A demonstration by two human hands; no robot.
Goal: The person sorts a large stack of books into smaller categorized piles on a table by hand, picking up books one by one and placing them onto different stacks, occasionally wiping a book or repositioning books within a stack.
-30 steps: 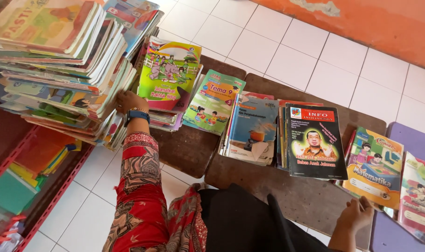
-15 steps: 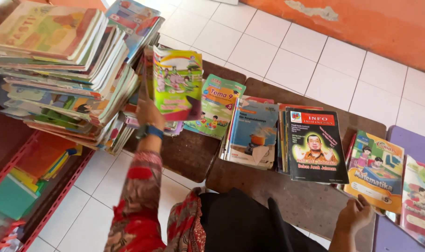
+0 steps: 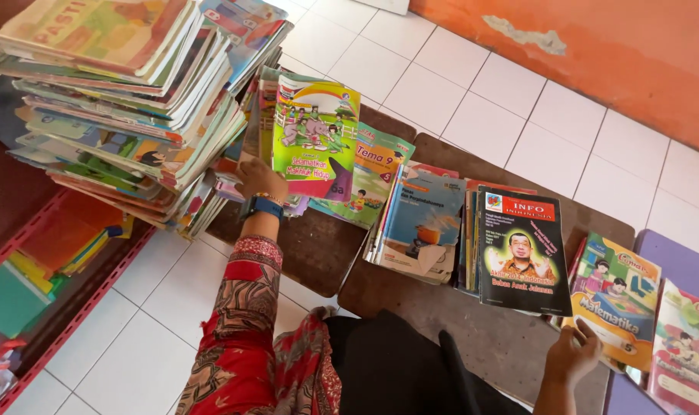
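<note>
Green picture book (image 3: 316, 138) stands lifted and almost upright at the far left of the dark brown desk (image 3: 319, 250), its cover with cartoon animals facing the person. The left hand (image 3: 260, 179) grips it by its lower left corner, fingers closed around the edge, a blue watch (image 3: 264, 207) on the wrist and a red patterned sleeve (image 3: 246, 307) running back toward the near side. Just left of that hand leans a tall, untidy pile of books (image 3: 115, 100), its top slumping to the right over the desk edge. Under and behind the lifted book lie more books in a low heap; a green-and-orange one (image 3: 369, 180) shows just to its right.

Further right on the desk sits a stack topped by a pale blue book (image 3: 422, 223), and beside it a stack topped by a black magazine (image 3: 522, 250) with a portrait on the cover. The right hand (image 3: 572, 353) rests at the near right, fingers bent and touching the near left corner of a green maths book (image 3: 618, 300); I can't tell whether it grips that book or only presses on it. At the far right edge lies a pink-covered book (image 3: 687, 346) on a purple surface (image 3: 684, 257). White floor tiles (image 3: 480, 100) run to an orange wall (image 3: 595, 54), and a red rack (image 3: 50, 261) with more books stands low on the left.
</note>
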